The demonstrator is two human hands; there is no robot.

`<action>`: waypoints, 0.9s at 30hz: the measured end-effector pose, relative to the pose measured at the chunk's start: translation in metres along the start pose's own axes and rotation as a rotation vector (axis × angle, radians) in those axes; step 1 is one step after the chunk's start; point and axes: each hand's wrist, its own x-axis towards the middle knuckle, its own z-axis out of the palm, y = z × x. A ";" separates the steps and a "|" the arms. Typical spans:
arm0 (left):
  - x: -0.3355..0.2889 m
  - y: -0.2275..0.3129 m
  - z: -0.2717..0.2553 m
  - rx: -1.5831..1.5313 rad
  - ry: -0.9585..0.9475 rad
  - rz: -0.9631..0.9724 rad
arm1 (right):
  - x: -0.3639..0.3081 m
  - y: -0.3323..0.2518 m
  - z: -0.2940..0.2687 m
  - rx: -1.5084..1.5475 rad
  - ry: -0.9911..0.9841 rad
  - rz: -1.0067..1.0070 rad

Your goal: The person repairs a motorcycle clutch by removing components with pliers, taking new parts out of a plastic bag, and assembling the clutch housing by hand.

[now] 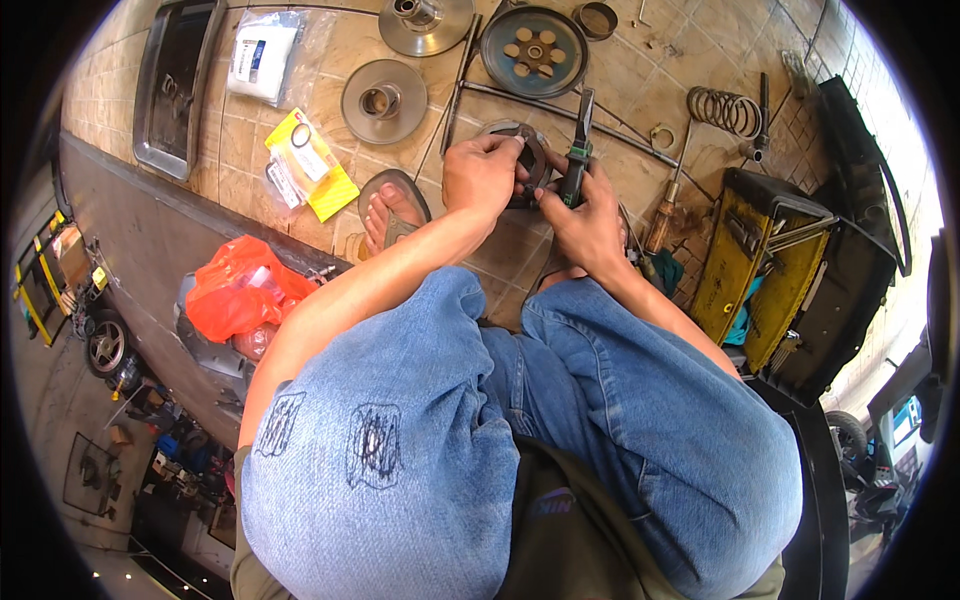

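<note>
My left hand (478,178) is closed, its fingertips gripping the edge of a dark, curved clutch shoe assembly (535,160) above the tiled floor. On the other side, my right hand (590,222) is wrapped round long-nose pliers (577,160) with black and green handles, their jaws pointing away from me. Some of its fingers also reach the clutch part. Part of the assembly is hidden behind my fingers. Just beyond lies a round clutch bell (534,52) with a ring of holes, beside a small metal ring (596,20).
Two pulley discs (384,101) lie left of the bell. A metal tray (176,85), a white packet (264,62) and a yellow packet (312,165) are farther left. Rightward are a coil spring (724,106), a screwdriver (662,218) and a yellow toolbox (735,240). An orange bag (240,285) sits near my left forearm.
</note>
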 end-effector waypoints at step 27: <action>0.027 0.003 -0.030 0.753 0.077 0.922 | 0.059 -0.010 -0.003 -0.401 0.114 -0.347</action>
